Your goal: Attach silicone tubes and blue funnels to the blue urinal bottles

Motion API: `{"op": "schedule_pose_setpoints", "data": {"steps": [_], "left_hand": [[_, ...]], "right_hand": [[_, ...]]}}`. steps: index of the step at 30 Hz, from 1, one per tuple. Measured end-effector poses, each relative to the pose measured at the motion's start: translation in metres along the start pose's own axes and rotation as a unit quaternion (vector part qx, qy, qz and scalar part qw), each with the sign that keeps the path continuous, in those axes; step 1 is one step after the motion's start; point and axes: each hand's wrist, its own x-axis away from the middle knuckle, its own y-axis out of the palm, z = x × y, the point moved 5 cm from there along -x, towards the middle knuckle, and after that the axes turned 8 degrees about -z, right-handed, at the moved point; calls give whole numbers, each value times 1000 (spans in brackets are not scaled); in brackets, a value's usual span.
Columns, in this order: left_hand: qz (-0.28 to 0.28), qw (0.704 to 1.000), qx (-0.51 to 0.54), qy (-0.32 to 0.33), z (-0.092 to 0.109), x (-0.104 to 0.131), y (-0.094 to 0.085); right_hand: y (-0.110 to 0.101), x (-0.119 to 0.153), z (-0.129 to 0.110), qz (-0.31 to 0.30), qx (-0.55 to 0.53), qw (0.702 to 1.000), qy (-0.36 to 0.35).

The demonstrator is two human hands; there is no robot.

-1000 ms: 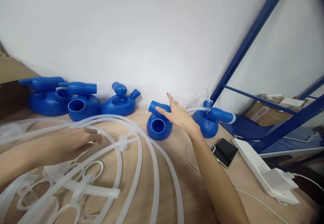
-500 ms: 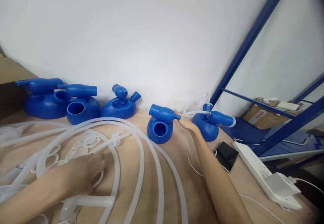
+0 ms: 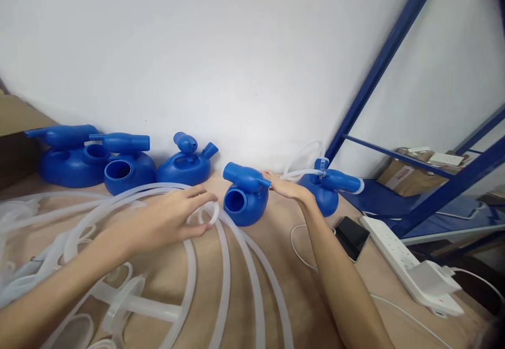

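Observation:
My left hand [image 3: 179,215] is raised over the tubes, its thumb and fingers pinching a translucent white ring-shaped cap [image 3: 215,213]. Just right of that cap stands a blue plastic urinal bottle [image 3: 252,209], its round mouth facing forward-left. Across its top lies a blue funnel-like piece [image 3: 244,176] with a narrow spout. My right hand [image 3: 282,185] reaches behind the bottle and steadies it from the right; its fingertips are partly hidden. Long translucent tubes [image 3: 255,291] curve over the tabletop beneath my left arm.
More blue bottles [image 3: 185,169] line the wall on the left. A fitted bottle [image 3: 324,199] with a tube stands on the right. Near it are a phone [image 3: 352,237], a power strip [image 3: 398,259] and a blue metal rack [image 3: 379,70]. Clear plastic fittings [image 3: 126,296] lie at front left.
My left hand has risen from the pile of fittings and moved right with a ring-shaped cap. The blue bottle has turned, its mouth now pointing further left, while my right hand stays at it.

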Motion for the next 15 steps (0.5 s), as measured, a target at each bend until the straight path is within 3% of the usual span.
{"op": "schedule_pose_setpoints", "data": {"steps": [4,10,15], "left_hand": [[37,999,-5,29,20,-33,-3],[66,996,11,59,16,-45,10],[107,989,30,93,10,-47,18]], "right_hand": [[-4,11,-18,-32,41,999,8],[-15,28,-31,-40,85,994,61],[-17,13,-14,81,41,994,55]]}}
